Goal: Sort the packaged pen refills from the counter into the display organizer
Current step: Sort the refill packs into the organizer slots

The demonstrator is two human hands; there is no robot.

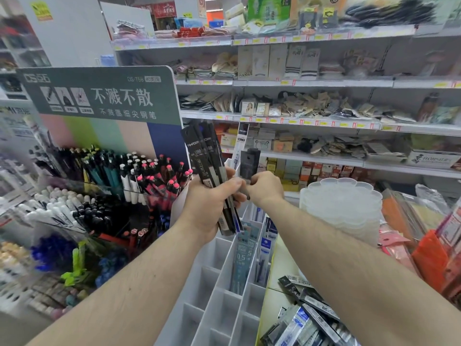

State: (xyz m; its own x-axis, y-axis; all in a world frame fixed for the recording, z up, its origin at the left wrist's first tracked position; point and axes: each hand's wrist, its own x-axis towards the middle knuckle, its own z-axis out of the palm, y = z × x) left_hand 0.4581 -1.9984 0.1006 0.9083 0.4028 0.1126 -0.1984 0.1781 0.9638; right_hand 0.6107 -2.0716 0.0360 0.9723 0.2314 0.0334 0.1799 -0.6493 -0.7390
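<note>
- A shop aisle: long white shelves point(324, 83) of folded cloth goods, socks and small boxes with yellow price tags fill the background, beyond both hands.
- The left hand point(210, 203) is wrapped round a bundle of refill packs point(212, 171), mostly black sleeves that fan upward out of the fist and poke out below it.
- The right hand point(264, 188), just right of the left and touching it at the fingertips, pinches the foot of a dark pack point(249, 163) standing upright above its knuckles.
- A white-and-blue pack point(240, 143) rises between the two hands; which hand holds it I cannot tell.
- Below the hands lies the white organizer point(219, 295), split into slots; a few slots under the right wrist hold blue-and-white packs point(245, 258).
- Loose packs point(306, 313) lie heaped on the yellow counter point(279, 265), below the right forearm.
- Left of the grip, a pen rack point(112, 176) carries a green sign point(99, 93) reading "DS-758" and "不溅不散".
- The held sleeves show "1388"; a slotted pack reads "0.5".
</note>
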